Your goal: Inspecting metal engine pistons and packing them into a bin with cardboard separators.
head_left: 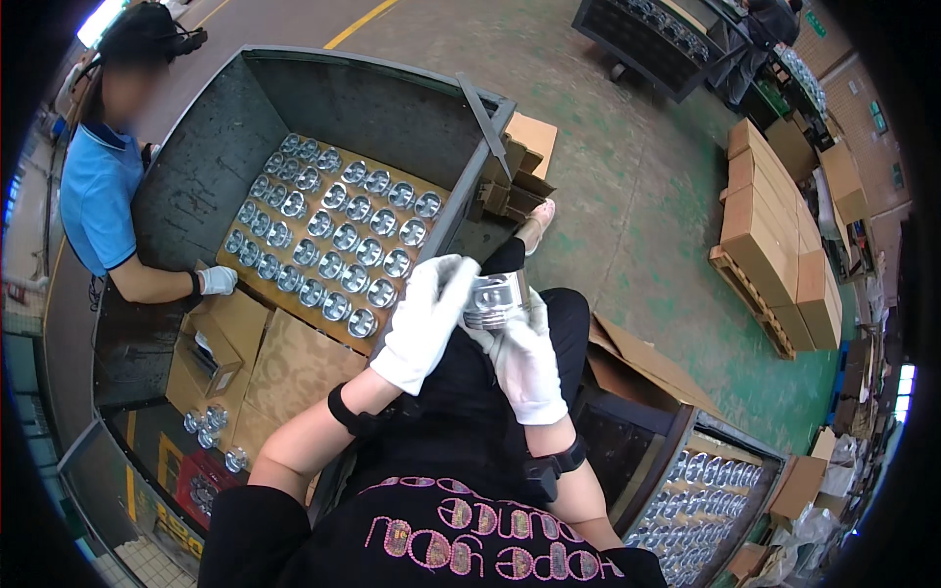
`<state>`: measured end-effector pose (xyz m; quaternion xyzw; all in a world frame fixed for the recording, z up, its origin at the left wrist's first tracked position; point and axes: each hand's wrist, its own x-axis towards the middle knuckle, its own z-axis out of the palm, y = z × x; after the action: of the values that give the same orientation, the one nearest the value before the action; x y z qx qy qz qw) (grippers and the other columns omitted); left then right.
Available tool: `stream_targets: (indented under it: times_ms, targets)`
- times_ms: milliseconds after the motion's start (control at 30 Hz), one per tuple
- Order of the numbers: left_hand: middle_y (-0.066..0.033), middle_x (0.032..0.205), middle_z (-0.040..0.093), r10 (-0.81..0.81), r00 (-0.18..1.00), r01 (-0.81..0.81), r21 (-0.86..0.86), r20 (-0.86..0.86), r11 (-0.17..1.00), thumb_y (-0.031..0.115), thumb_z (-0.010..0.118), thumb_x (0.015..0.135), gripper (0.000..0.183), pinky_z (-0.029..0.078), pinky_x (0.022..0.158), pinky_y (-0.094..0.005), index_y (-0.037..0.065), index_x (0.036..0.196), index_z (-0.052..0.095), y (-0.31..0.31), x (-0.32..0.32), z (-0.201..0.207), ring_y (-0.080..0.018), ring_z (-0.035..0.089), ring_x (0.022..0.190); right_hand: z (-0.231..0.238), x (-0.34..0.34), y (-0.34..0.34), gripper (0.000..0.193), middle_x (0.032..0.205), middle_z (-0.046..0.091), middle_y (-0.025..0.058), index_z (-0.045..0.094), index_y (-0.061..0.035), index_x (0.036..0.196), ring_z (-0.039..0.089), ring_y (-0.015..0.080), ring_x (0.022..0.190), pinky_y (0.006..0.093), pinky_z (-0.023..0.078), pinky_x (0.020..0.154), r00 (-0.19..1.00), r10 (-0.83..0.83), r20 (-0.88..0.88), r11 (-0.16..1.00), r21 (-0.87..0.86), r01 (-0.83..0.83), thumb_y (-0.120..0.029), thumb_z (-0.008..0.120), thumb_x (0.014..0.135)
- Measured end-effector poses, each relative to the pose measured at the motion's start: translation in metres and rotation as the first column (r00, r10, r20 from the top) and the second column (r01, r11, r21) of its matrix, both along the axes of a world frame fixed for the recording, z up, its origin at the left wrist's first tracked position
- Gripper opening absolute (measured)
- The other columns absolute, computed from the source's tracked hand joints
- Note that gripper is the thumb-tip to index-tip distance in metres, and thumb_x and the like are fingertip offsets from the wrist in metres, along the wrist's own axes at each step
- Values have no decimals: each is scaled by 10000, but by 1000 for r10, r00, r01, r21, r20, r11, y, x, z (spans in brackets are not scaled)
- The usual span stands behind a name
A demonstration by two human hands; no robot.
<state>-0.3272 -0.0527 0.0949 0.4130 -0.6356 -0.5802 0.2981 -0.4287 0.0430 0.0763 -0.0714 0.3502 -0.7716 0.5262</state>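
A shiny silver engine piston (494, 296) is held up in front of my lap, its ring grooves low on the near side. White-gloved, my right hand (527, 367) grips it from below and the right, with fingers wrapped round its side. My left hand (423, 318), also gloved in white, closes on its left edge, fingertips partly hidden behind the metal. To the left, many similar pistons (345, 236) stand in rows on a brown board inside a big grey metal bin (343, 103).
Across the bin, a co-worker in a blue shirt (101, 196) rests a gloved hand (218, 280) near an opened cardboard box (211, 348). Several loose pistons (208, 425) lie nearby. More pistons (701, 500) fill a bin at lower right. Cardboard boxes (769, 230) stand on a wooden pallet (750, 299).
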Motion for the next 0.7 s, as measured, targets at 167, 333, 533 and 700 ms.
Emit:
stream_targets:
  times_ms: [167,333,533,700]
  targets:
    - [-171,1314,487,-130,966,221,-451,224,864,261,853,654,669,456,984,-396,39,1213,561,18,4,17,-335,533,1187,1,-15,-6,401,1202,627,105,575,-106,1240,609,255,1093,420,495,952,882,79,464,997,-61,-57,-397,420,1012]
    - [-187,1281,503,-96,980,183,-594,176,783,265,886,601,681,444,985,-425,34,1161,575,27,-2,31,-352,534,1166,-5,-10,4,335,1196,626,93,575,-103,1200,604,223,1086,377,490,952,937,68,342,997,16,-78,-316,386,1023]
    - [-187,1250,520,-33,982,155,-686,188,711,276,902,577,703,450,966,-433,30,1148,573,31,-5,31,-354,545,1133,-8,-5,14,258,1207,595,71,509,-95,1215,571,181,1102,322,476,944,852,245,-463,964,18,-267,-188,378,1014]
    - [-184,1252,522,-43,983,158,-688,181,709,268,901,576,702,456,958,-432,37,1153,574,29,-2,32,-355,551,1130,-8,-9,4,326,1160,628,91,541,-51,1220,604,195,1061,330,494,926,950,170,261,979,-157,-132,-271,420,1012]
